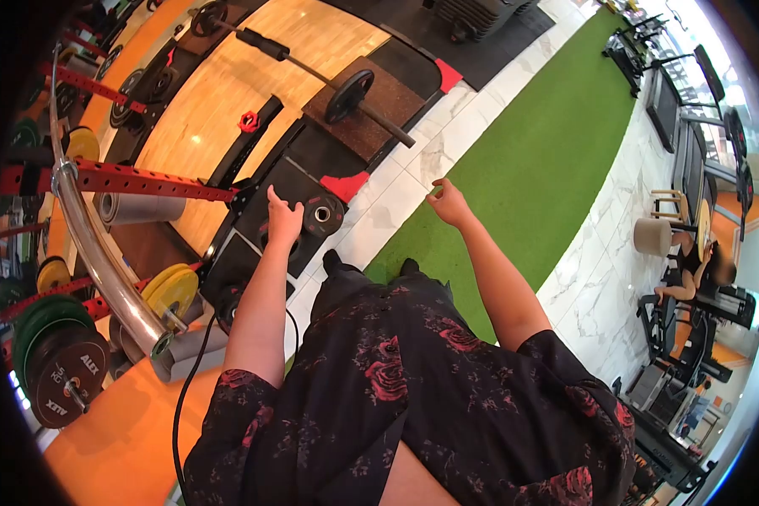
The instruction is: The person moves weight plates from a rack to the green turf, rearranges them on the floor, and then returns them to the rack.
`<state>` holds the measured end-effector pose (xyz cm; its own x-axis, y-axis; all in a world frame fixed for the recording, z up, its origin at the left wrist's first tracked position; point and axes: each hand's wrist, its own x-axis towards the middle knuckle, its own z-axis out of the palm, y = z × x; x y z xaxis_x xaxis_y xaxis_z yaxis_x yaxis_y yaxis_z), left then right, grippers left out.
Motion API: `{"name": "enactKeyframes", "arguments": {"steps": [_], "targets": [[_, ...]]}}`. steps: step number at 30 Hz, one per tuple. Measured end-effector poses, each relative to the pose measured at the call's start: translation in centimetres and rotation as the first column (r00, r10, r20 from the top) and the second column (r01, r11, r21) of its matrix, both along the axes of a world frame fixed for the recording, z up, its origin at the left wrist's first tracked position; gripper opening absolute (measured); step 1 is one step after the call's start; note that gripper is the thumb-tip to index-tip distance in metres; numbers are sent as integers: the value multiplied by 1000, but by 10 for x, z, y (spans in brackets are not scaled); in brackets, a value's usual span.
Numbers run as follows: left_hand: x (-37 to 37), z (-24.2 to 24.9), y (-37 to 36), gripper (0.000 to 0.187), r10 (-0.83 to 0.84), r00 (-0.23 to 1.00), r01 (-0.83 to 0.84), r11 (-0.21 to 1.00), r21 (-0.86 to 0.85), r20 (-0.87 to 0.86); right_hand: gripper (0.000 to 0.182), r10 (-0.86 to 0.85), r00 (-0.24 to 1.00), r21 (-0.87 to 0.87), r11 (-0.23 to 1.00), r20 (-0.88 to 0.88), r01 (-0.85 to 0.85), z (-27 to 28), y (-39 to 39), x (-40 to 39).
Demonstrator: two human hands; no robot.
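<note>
My left hand [285,221] reaches forward with the index finger stretched out and the thumb apart, holding nothing. Just right of it in the view is a small black weight plate [333,224] with a metal-ringed centre hole, close to the fingers. My right hand [450,205] is held out over the green turf [514,160], its fingers loosely bent and apart with nothing in them. Both arms extend ahead of my dark, rose-patterned shirt [379,371].
A red rack beam [143,179] with yellow plates [170,287] and dark plates [66,371] stands at left. A loaded barbell [312,69] lies ahead by the wooden platform [207,139]. A seated person [691,266] and treadmills [666,110] are on the right.
</note>
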<state>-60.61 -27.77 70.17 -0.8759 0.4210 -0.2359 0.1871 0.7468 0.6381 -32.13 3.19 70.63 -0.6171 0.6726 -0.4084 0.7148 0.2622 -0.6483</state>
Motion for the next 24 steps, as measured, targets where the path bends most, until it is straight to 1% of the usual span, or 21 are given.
{"name": "enactKeyframes", "arguments": {"steps": [1, 3, 5, 7, 9, 10, 11, 13, 15, 16, 18, 19, 20, 21, 22, 24], "targets": [[2, -2, -1, 93, 16, 1000, -16, 1000, -4, 3, 53, 28, 1000, -25, 999, 12, -27, -5, -3, -5], [4, -9, -4, 91, 12, 999, -8, 997, -75, 51, 53, 69, 997, -52, 996, 25, -68, -16, -7, -16], [6, -24, -9, 89, 39, 997, -31, 993, -116, 70, 54, 127, 991, -88, 988, 42, -123, -32, -16, -24], [6, -44, -17, 88, 30, 998, -22, 991, -133, 56, 54, 161, 985, -135, 979, 65, -152, -44, -22, -35], [6, -67, -24, 88, 64, 995, -50, 986, -159, 80, 54, 226, 972, -88, 972, 71, -219, -65, -32, -47], [6, -79, -27, 87, 76, 992, -58, 984, -171, 97, 54, 237, 969, -109, 968, 75, -228, -78, -36, -52], [6, -92, -29, 87, 87, 991, -67, 979, -191, 103, 55, 250, 964, -94, 966, 94, -241, -92, -40, -58], [5, -137, -36, 88, 75, 997, -72, 977, -202, 6, 55, 260, 959, -98, 963, 116, -249, -114, -50, -72], [0, -175, -36, 86, 88, 996, -85, 973, -215, 4, 58, 289, 937, -70, 957, 194, -281, -133, -57, -86], [-2, -187, -33, 84, 97, 995, -92, 970, -225, 12, 58, 290, 936, -90, 957, 200, -277, -146, -61, -91], [-7, -221, -30, 82, 100, 994, -88, 963, -255, 34, 63, 315, 924, -38, 949, 215, -314, -174, -71, -99], [-9, -245, -32, 83, 92, 996, -92, 959, -268, -11, 63, 320, 920, -63, 947, 225, -314, -190, -77, -101], [-12, -268, -33, 83, 80, 995, -92, 955, -282, -56, 67, 318, 920, -44, 947, 228, -317, -207, -82, -103], [-13, -284, -32, 83, 78, 996, -86, 949, -304, -38, 70, 318, 919, -26, 947, 232, -321, -225, -88, -105], [-14, -297, -29, 84, 92, 996, -91, 950, -298, -12, 75, 336, 910, -43, 941, 242, -336, -246, -94, -106], [-15, -326, -32, 85, 98, 994, -81, 951, -299, 43, 75, 335, 906, -74, 942, 259, -327, -279, -108, -111]]}}
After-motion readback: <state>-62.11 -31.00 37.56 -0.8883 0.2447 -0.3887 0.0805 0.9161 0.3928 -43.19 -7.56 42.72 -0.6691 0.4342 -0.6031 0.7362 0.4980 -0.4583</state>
